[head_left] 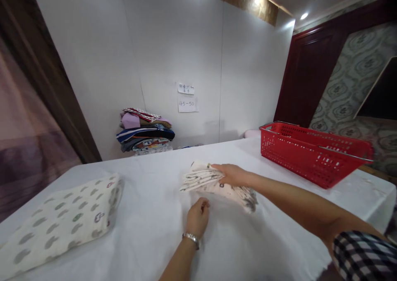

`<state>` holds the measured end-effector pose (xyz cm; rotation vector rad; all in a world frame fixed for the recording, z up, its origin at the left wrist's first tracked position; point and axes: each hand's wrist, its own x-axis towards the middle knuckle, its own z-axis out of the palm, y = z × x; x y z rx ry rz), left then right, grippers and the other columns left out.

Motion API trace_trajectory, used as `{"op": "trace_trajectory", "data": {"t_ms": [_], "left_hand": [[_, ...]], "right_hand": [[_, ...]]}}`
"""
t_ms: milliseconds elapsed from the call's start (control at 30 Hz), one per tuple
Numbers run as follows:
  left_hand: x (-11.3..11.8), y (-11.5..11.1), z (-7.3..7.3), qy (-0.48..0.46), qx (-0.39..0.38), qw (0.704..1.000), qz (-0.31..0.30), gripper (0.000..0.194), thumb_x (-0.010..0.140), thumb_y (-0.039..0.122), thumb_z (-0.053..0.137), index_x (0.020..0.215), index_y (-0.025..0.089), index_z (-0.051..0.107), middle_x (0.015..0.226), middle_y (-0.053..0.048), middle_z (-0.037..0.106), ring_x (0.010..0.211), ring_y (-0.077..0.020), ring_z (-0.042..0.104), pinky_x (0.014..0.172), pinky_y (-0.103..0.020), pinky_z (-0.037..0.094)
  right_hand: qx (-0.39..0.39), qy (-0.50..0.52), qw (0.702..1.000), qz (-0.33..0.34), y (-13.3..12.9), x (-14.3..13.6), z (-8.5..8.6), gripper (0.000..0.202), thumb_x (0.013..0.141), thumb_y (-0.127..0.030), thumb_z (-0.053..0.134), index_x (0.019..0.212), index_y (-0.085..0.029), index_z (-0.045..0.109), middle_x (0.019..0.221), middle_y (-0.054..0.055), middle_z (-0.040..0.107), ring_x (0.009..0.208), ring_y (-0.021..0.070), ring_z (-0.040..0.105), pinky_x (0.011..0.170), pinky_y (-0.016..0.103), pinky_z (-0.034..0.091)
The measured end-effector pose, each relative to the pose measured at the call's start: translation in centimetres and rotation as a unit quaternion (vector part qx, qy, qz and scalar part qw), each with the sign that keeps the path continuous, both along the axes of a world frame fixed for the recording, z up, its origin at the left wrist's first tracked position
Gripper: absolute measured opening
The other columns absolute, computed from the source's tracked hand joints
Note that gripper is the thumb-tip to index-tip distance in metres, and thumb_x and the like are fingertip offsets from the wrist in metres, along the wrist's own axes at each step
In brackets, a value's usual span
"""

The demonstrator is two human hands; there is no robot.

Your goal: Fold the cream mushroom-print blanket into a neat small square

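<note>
My right hand (pixel 232 175) grips a folded cream cloth (pixel 201 181) with a grey print, its thumb and fingers closed over the stacked layers. One end of that cloth hangs loosely to the right beneath my forearm. Just in front of it, my left hand (pixel 197 217), with a silver bracelet at the wrist, is curled closed over the table and apart from the cloth. Nothing shows in its fingers. At the left lies a larger folded cream cloth (pixel 66 219) with grey, green and red shapes, flat on the white-covered table (pixel 142 215).
A red perforated basket (pixel 297 155) with metal handles stands at the right of the table. Beyond the far edge, folded fabrics (pixel 145 132) are piled against the pale wall panel. Paper labels (pixel 187 104) are stuck on that panel. A curtain (pixel 34 144) hangs at the left.
</note>
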<state>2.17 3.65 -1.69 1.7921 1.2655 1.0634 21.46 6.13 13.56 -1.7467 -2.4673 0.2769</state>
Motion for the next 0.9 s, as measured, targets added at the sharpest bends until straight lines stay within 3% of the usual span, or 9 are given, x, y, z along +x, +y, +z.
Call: {"op": "trace_trajectory", "data": {"t_ms": [100,200,333,433,533,633,833,900], "left_hand": [[0.2,-0.1,-0.1,0.052,-0.020,0.998,-0.021,0.021,0.075,0.009,0.047,0.082,0.021,0.062,0.079,0.000,0.069,0.073,-0.0155,0.063,0.069,-0.025,0.043],[0.2,0.1,0.0,0.047,-0.040,0.998,-0.023,0.019,0.076,0.011,0.047,0.083,0.021,0.061,0.079,-0.001,0.070,0.073,-0.0162,0.064,0.069,-0.026,0.045],[-0.1,0.4,-0.3,0.035,-0.057,0.997,-0.028,0.016,0.076,0.020,0.047,0.084,0.022,0.061,0.080,0.000,0.070,0.074,-0.0172,0.066,0.069,-0.027,0.048],[-0.4,0.5,-0.7,0.039,-0.058,0.997,-0.024,0.017,0.075,0.027,0.047,0.085,0.023,0.061,0.080,0.000,0.071,0.075,-0.0183,0.067,0.070,-0.028,0.050],[-0.6,0.4,-1.1,0.034,-0.054,0.998,-0.016,0.020,0.075,0.033,0.047,0.085,0.024,0.062,0.080,0.000,0.071,0.075,-0.0190,0.067,0.072,-0.029,0.052],[-0.9,0.3,-1.2,0.045,-0.053,0.998,-0.005,0.022,0.074,0.037,0.049,0.085,0.025,0.064,0.078,0.001,0.070,0.074,-0.0192,0.067,0.070,-0.029,0.052],[-0.8,0.1,-0.6,0.085,-0.060,0.994,0.024,0.025,0.072,0.045,0.050,0.080,0.027,0.065,0.075,0.001,0.069,0.073,-0.0209,0.065,0.070,-0.030,0.053],[-0.7,-0.1,-0.5,0.091,-0.060,0.993,0.034,0.024,0.072,0.046,0.051,0.078,0.028,0.065,0.076,0.001,0.069,0.075,-0.0214,0.065,0.071,-0.030,0.053]], "right_hand": [[0.082,-0.027,0.996,-0.019,-1.4,4.6,3.4,0.054,0.083,-0.025,0.055,0.137,-0.024,0.048,0.126,0.009,0.059,0.116,0.0249,0.053,0.094,0.035,0.041],[0.173,-0.069,0.978,-0.088,-2.9,10.5,7.7,0.048,0.084,-0.022,0.055,0.131,-0.026,0.053,0.126,0.008,0.058,0.115,0.0245,0.052,0.094,0.035,0.041],[0.254,-0.162,0.932,-0.199,-4.8,18.8,13.9,0.048,0.085,-0.019,0.056,0.133,-0.021,0.053,0.124,0.012,0.058,0.110,0.0261,0.054,0.091,0.035,0.040],[0.285,-0.224,0.885,-0.292,-6.2,24.3,17.1,0.047,0.085,-0.019,0.059,0.132,-0.017,0.054,0.121,0.016,0.059,0.105,0.0265,0.055,0.084,0.034,0.039],[0.306,-0.241,0.850,-0.353,-6.9,28.9,18.5,0.047,0.087,-0.021,0.059,0.133,-0.016,0.053,0.119,0.018,0.060,0.103,0.0247,0.056,0.079,0.034,0.036],[0.304,-0.229,0.837,-0.393,-6.4,32.5,18.9,0.047,0.087,-0.025,0.059,0.133,-0.015,0.053,0.120,0.018,0.060,0.105,0.0230,0.055,0.075,0.034,0.033],[0.244,-0.161,0.837,-0.463,-2.1,38.8,18.8,0.052,0.083,-0.032,0.062,0.132,-0.016,0.054,0.128,0.020,0.056,0.111,0.0222,0.054,0.077,0.037,0.030],[0.290,-0.097,0.835,-0.458,-0.3,40.7,17.5,0.043,0.081,-0.034,0.064,0.119,-0.014,0.064,0.121,0.022,0.061,0.105,0.0224,0.058,0.077,0.039,0.031]]}}
